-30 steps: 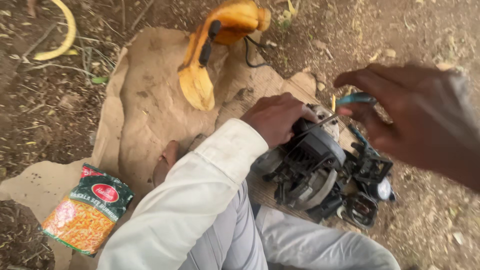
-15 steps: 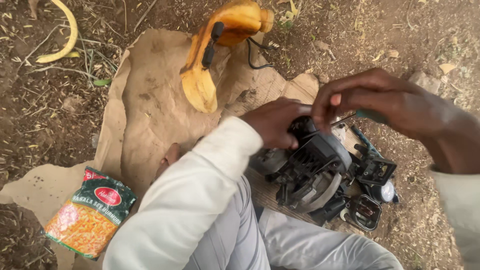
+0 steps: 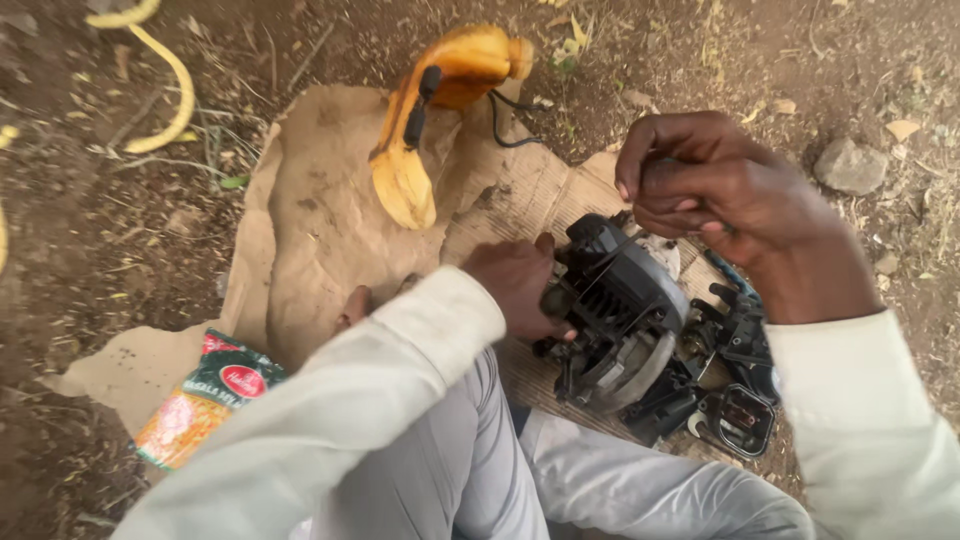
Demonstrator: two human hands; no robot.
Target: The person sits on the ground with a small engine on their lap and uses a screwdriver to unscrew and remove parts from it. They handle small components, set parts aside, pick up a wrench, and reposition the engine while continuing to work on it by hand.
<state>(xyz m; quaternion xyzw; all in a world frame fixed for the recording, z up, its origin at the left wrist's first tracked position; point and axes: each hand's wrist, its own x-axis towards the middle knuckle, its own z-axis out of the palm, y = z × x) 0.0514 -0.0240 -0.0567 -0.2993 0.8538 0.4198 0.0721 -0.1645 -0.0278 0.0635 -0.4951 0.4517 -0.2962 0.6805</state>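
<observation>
The engine [image 3: 620,320] is sitting on cardboard [image 3: 320,230] spread over bare ground [image 3: 120,240], just in front of the person's knees. It's a small black unit w/ cooling fins on the upper block, a pale metal ring/flywheel edge showing at the lower right, and black plastic housing pieces [image 3: 735,400] lying against its right side. Surfaces are looking dusty and greasy. Its long axis is running diagonally, from upper left (finned top, near the left hand) down to lower right toward the housing pieces; the finned end is pointing up-left and away from the person.

Left hand [image 3: 520,290] is pressing on the engine's left side, fingers wrapped round a part there, grip closed on the engine. Right hand [image 3: 720,200] is hovering just above the engine's upper right, fingers curled and pinched together around sth small; can't tell what it is, a thin wire or rod seems to be running from it toward the engine.

An orange handle piece [image 3: 430,110] w/ black trigger and cable is lying at the far end of the cardboard, well apart from the engine. A snack packet [image 3: 200,400] is lying at the cardboard's near-left edge. A stone [image 3: 850,165] is sitting in the dirt to the right.
</observation>
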